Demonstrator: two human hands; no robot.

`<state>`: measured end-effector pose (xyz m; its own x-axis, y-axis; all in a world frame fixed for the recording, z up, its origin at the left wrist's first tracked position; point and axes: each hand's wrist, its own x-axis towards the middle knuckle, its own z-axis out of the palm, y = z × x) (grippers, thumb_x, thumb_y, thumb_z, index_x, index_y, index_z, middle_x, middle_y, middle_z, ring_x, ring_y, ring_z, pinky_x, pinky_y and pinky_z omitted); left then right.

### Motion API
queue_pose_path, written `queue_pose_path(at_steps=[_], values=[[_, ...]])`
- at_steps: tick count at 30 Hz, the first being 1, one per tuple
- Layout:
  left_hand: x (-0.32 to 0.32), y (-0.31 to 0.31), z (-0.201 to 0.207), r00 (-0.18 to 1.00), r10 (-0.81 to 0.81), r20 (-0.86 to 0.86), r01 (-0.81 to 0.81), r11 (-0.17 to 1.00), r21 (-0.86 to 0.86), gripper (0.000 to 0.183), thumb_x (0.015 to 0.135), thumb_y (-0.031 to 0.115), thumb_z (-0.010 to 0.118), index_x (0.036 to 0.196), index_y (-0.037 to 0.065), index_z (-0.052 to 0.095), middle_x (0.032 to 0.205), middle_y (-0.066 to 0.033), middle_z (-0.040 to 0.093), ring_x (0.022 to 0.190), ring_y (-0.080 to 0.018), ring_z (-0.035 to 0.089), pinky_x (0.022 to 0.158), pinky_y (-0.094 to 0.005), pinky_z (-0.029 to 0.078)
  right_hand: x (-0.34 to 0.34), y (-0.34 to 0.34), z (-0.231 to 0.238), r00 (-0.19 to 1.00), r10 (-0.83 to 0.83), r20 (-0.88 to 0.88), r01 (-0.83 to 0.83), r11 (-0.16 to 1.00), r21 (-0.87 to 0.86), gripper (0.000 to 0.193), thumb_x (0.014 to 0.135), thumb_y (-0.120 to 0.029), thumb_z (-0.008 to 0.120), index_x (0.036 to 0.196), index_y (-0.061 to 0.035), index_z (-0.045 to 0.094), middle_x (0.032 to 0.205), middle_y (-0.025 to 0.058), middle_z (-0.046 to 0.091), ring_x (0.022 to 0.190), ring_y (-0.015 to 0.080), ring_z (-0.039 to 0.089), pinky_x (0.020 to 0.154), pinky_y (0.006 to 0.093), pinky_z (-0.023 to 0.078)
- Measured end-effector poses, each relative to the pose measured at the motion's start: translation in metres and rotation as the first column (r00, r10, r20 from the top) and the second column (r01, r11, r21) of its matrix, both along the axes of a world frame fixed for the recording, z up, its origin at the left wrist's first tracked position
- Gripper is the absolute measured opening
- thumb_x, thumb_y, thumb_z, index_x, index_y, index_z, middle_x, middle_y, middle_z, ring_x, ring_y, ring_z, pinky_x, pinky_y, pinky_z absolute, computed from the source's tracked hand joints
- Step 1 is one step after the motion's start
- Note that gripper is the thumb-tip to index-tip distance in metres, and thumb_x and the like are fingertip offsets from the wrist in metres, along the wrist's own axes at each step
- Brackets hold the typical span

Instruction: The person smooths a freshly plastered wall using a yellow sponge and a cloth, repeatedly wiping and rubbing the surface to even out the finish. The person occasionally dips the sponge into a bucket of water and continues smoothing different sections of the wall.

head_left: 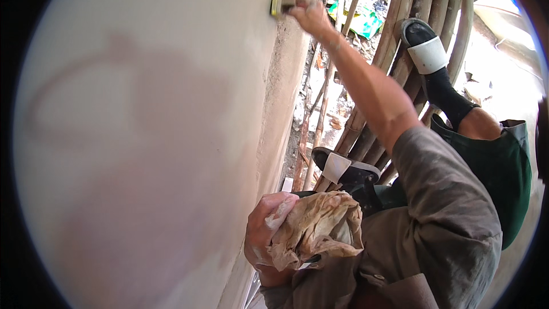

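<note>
Pale wall (143,206) fills the frame's left. Lower centre: left hand (260,232) clutches a crumpled tan bundle (317,226). Upper centre: right hand (311,18) grips a yellow-edged tool (275,2) near the wall's edge. Step, I judge: working that surface; next move calls for even pressure. Tool's working face hidden, right fingers blurred; bundle, cloth or bag, unclear.
</note>
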<state>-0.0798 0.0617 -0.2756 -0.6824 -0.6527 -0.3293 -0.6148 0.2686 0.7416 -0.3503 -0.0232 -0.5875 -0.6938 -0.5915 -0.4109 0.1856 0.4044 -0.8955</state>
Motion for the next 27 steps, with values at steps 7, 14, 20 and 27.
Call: queue_pose_path(at_steps=[7, 14, 20, 27], values=[[0.012, 0.0, 0.007, 0.993, -0.1, -0.055, 0.099, 0.995, -0.02, 0.041, 0.068, 0.02, 0.07, 0.105, 0.002, 0.065, 0.094, -0.0139, 0.063, 0.082, -0.0299, 0.065, 0.072, -0.0376, 0.053, 0.167, 0.064, 0.027, 0.988, 0.087, 0.129, -0.061, 0.979, -0.195, 0.025, 0.081, -0.008, 0.066, 0.105, -0.0076, 0.066, 0.1, 0.0112, 0.07, 0.096, 0.0199, 0.066, 0.087, 0.0355, 0.052], [0.014, 0.001, -0.004, 0.984, -0.098, -0.147, 0.098, 0.995, -0.003, 0.041, 0.069, 0.018, 0.07, 0.106, 0.001, 0.064, 0.092, -0.0135, 0.063, 0.081, -0.0301, 0.064, 0.073, -0.0392, 0.053, 0.226, 0.114, 0.039, 0.889, 0.411, 0.203, -0.366, 0.903, -0.225, 0.02, 0.083, -0.006, 0.064, 0.103, -0.0089, 0.066, 0.099, 0.01, 0.068, 0.095, 0.0209, 0.066, 0.09, 0.0365, 0.052], [0.022, -0.004, -0.004, 0.944, -0.199, -0.262, 0.222, 0.973, 0.059, 0.043, 0.071, 0.022, 0.07, 0.107, -0.001, 0.064, 0.096, -0.015, 0.062, 0.083, -0.0313, 0.065, 0.074, -0.0392, 0.053, 0.087, 0.048, -0.01, 1.0, 0.0, -0.025, -0.004, 0.987, -0.159, 0.027, 0.083, -0.011, 0.058, 0.107, -0.0085, 0.068, 0.108, 0.0131, 0.068, 0.101, 0.0188, 0.064, 0.088, 0.0337, 0.05], [0.024, -0.004, -0.01, 0.951, -0.178, -0.255, 0.198, 0.979, 0.055, 0.043, 0.069, 0.02, 0.073, 0.105, 0.0, 0.064, 0.096, -0.0143, 0.063, 0.084, -0.0301, 0.065, 0.073, -0.0375, 0.053, 0.118, 0.054, -0.004, 0.992, 0.123, 0.018, -0.117, 0.971, -0.208, 0.027, 0.081, -0.006, 0.06, 0.108, -0.0074, 0.065, 0.105, 0.0132, 0.068, 0.099, 0.0214, 0.065, 0.088, 0.035, 0.051]])
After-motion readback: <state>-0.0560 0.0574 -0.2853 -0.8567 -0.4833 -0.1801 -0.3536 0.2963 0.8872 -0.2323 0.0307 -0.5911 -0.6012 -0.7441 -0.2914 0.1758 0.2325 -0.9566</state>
